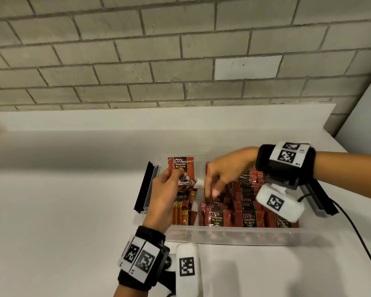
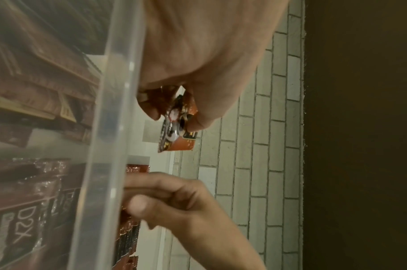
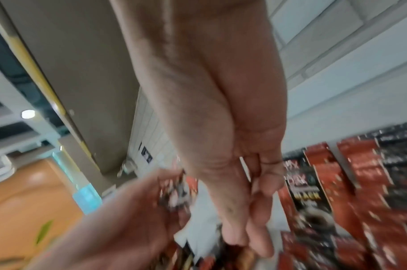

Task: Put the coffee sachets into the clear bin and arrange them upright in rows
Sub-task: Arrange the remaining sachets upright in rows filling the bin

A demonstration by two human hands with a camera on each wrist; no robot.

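White counter: left hand (image 1: 163, 190) pinches "D2X BLACK" sachet (image 1: 181, 168).

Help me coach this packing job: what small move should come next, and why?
Probably lower the sachet that the left hand pinches into the gap the right hand seems to be opening among the upright rows in the clear bin.

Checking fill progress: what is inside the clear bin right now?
The clear bin holds rows of upright red sachets on its right and gold-striped stick sachets at left. The right hand covers some; the bin floor stays mostly hidden.
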